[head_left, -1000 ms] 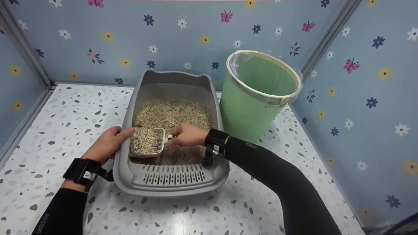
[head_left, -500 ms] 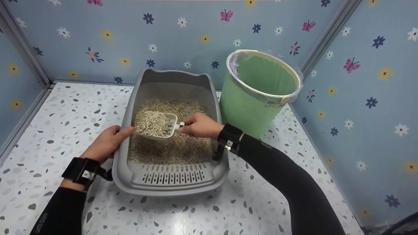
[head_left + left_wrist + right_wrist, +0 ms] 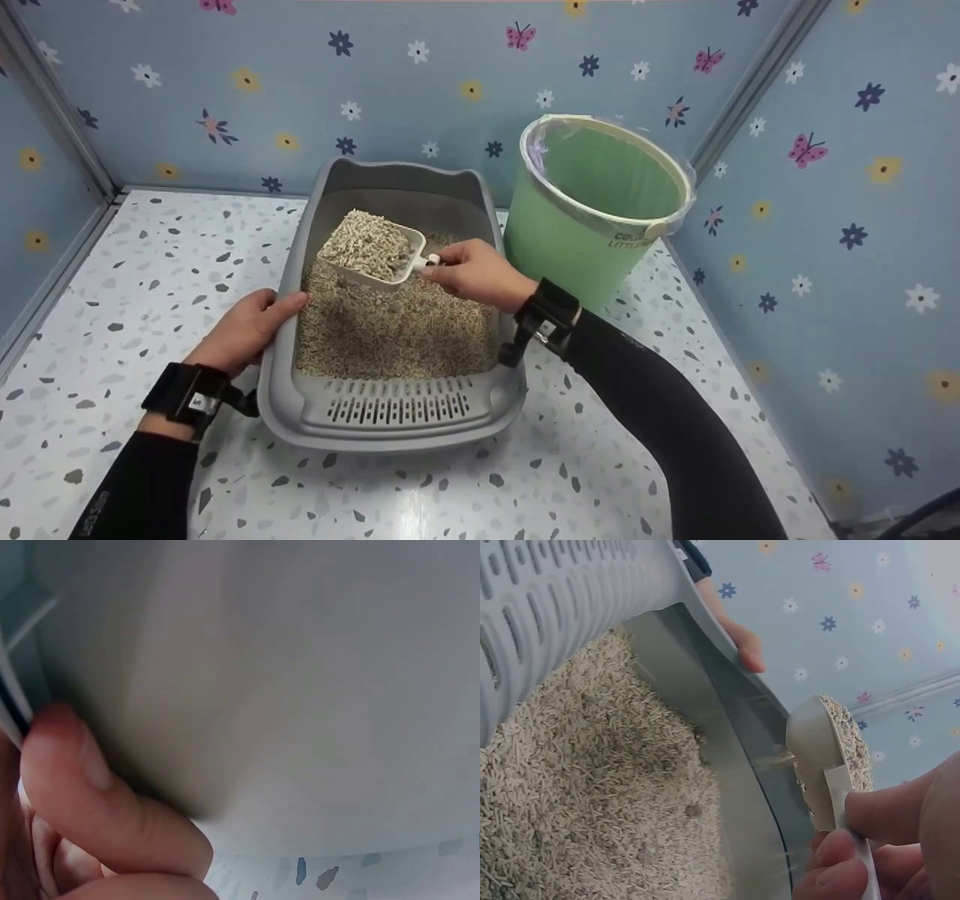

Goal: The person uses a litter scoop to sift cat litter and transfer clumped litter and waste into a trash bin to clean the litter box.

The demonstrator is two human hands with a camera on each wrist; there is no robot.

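The left hand (image 3: 244,330) grips the rim (image 3: 279,375) of the grey litter box (image 3: 397,437), fingers curled under. Above the litter (image 3: 397,337) hangs a heaped white scoop (image 3: 814,750), handle (image 3: 840,787) pinched by the right hand (image 3: 484,276), fingers closed. A green bin (image 3: 566,247) stands beside the box.

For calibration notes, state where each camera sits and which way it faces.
Head: worn on the head, facing forward and down at the litter box; left hand, right hand and sleeves show.
Left wrist: worn there, facing a pale surface, likely the box's outer wall; that hand's fingers show.
Right wrist: worn there, facing the scoop and litter; its own fingers plus part of the left hand show.
Head and right wrist share box, scoop, litter.
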